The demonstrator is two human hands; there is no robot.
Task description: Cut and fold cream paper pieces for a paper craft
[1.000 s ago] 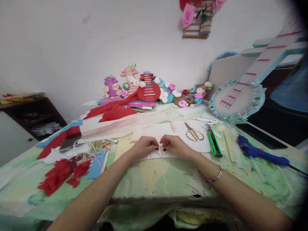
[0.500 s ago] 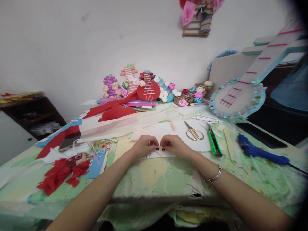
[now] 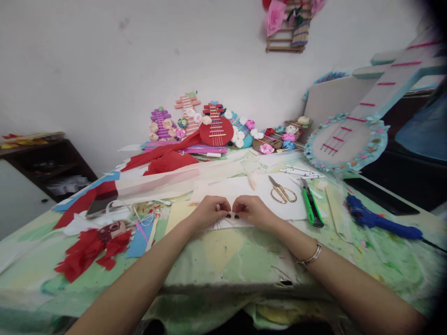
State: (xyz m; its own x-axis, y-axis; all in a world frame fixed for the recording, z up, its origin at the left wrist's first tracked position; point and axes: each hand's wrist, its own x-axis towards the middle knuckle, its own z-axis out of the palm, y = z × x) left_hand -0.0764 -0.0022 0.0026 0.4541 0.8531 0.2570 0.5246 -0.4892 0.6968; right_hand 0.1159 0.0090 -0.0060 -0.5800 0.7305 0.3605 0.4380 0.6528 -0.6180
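My left hand and my right hand meet at the middle of the table, fingers curled and thumbs almost touching. Both pinch a small piece of white paper that rests on a larger white sheet. A silver bangle circles my right wrist. Gold scissors lie just beyond my right hand, and a green utility knife lies to their right.
A blue glue gun lies at the right. Red crepe paper sits at the left, with a phone behind it. Small paper guitars with flowers line the wall. A large pale guitar model leans at the back right.
The hands stay pinched together on the small paper; only the view has shifted slightly.
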